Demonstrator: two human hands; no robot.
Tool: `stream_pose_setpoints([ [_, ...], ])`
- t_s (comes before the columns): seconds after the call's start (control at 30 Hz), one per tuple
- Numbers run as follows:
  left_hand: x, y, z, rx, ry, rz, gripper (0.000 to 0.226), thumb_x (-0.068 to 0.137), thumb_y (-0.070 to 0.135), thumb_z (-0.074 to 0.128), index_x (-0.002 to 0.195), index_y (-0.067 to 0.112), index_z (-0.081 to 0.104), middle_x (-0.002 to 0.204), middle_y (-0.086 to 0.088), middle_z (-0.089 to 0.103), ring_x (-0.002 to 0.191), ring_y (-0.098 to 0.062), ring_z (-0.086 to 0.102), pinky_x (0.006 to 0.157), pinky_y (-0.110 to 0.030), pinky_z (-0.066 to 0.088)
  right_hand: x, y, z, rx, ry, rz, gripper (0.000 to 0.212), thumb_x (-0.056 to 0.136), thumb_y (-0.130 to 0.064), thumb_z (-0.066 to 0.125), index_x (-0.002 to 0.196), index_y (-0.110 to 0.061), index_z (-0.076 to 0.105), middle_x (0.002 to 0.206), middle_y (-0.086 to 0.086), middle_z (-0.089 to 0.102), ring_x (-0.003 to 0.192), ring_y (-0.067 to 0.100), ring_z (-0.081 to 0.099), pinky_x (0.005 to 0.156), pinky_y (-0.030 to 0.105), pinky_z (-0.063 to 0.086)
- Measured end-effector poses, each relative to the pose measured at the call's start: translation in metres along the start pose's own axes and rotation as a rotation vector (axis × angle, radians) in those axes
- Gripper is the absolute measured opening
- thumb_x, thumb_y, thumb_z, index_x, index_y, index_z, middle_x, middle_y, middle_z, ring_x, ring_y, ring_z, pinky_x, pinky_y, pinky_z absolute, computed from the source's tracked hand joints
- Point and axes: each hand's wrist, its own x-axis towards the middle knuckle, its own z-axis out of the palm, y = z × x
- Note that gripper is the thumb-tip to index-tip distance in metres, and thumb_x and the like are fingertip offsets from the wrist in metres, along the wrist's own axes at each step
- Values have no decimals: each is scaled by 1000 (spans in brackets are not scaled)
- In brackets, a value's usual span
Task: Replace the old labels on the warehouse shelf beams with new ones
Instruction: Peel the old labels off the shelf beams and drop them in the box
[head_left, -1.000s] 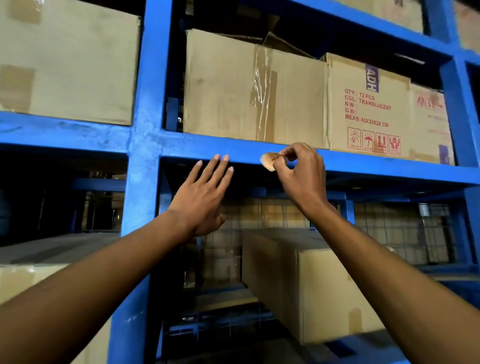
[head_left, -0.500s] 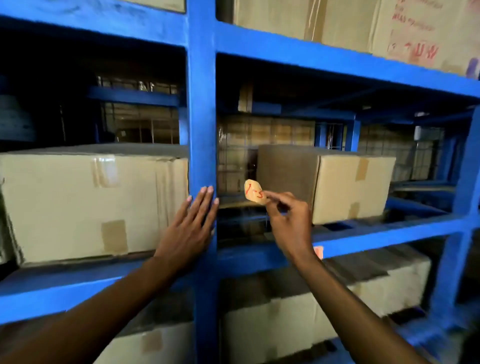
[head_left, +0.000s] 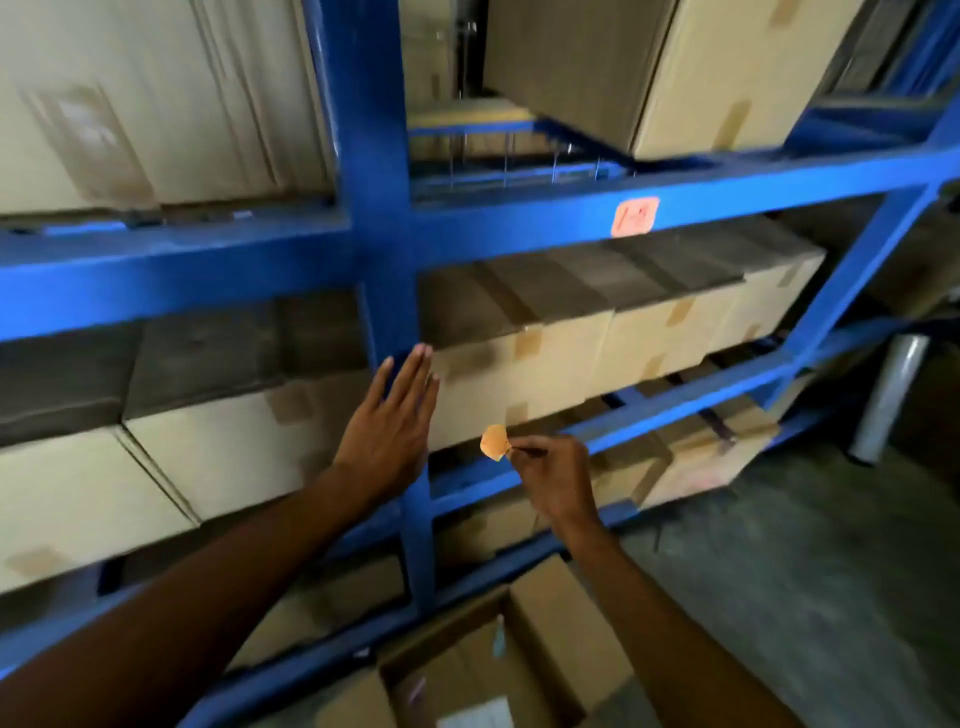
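Observation:
My right hand (head_left: 556, 475) pinches a small curled orange label (head_left: 494, 441) between thumb and fingertips, held in front of a low blue shelf beam (head_left: 675, 410). My left hand (head_left: 392, 421) is flat with fingers together and stretched, resting against the blue upright post (head_left: 379, 208). Higher up, a pink-orange label (head_left: 635, 216) with handwriting is stuck on the upper blue beam (head_left: 779, 192), well above and to the right of both hands.
Cardboard boxes (head_left: 561, 358) fill the shelf levels on both sides of the post. An open carton (head_left: 519, 670) sits on the floor below my arms. A roll of clear wrap (head_left: 885, 400) stands at the right on the concrete floor (head_left: 805, 571).
The view has swung downward past two shelf levels. My right hand has come down from the top beam with the peeled label in it. My left hand slid down the post.

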Motion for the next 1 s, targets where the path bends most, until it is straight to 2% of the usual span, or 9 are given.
stream_pose_setpoints([
  [0.1,-5,8,21,78,-12,29,83,86,42,42,147,0,3,154,-28,-11,140,-41,-19,115,-53,-6,-25,64,16,-124,-70,127,10,75,-8,70,69,-1,73,67,20,72,65,30,66,64,40,51],
  [0.2,-4,5,28,139,51,24,85,81,51,44,146,3,16,154,-29,-7,142,-42,-13,116,-54,1,-44,105,23,-201,-84,276,29,71,-15,74,48,-5,59,51,16,59,52,16,50,55,36,43],
  [0.27,0,6,31,162,57,38,84,79,55,42,145,6,23,154,-29,-7,142,-43,-10,116,-54,3,-57,129,31,-213,-135,376,38,66,-16,79,41,-13,51,51,13,56,53,14,47,54,33,40],
  [0.37,-1,8,36,192,72,55,86,77,60,40,143,8,26,153,-30,-9,142,-44,-9,116,-54,4,-74,150,42,-268,-271,538,11,63,-12,79,64,-7,69,79,16,72,72,20,65,66,29,51],
  [0.43,-1,7,39,218,88,65,87,77,63,37,144,9,25,153,-31,-9,142,-44,-8,116,-54,5,-80,158,45,-294,-293,595,11,69,-8,72,79,-6,72,95,16,73,86,25,69,72,27,54],
  [0.57,0,6,40,242,101,74,87,77,65,35,143,10,25,153,-32,-10,142,-44,-8,116,-54,5,-79,158,48,-331,-307,555,15,79,-7,62,87,-4,74,98,17,73,92,27,68,84,35,56],
  [0.7,0,7,37,220,93,77,86,77,63,38,143,10,26,152,-32,-11,141,-45,-11,117,-54,6,-68,143,38,-343,-284,488,13,81,-6,61,83,0,72,91,17,73,88,27,68,72,28,52],
  [0.87,-3,8,18,103,-43,57,83,78,59,45,143,11,26,152,-31,-16,140,-44,-17,116,-55,-1,-37,104,4,-362,-238,350,16,83,-10,56,81,-1,70,90,16,71,84,23,64,71,22,44],
  [1.0,12,11,-27,-193,-39,75,71,84,40,50,143,9,26,155,-27,0,144,-39,-1,117,-48,1,13,37,-39,-240,-17,218,17,82,-12,58,90,-6,71,100,18,72,96,32,66,85,42,54],
])
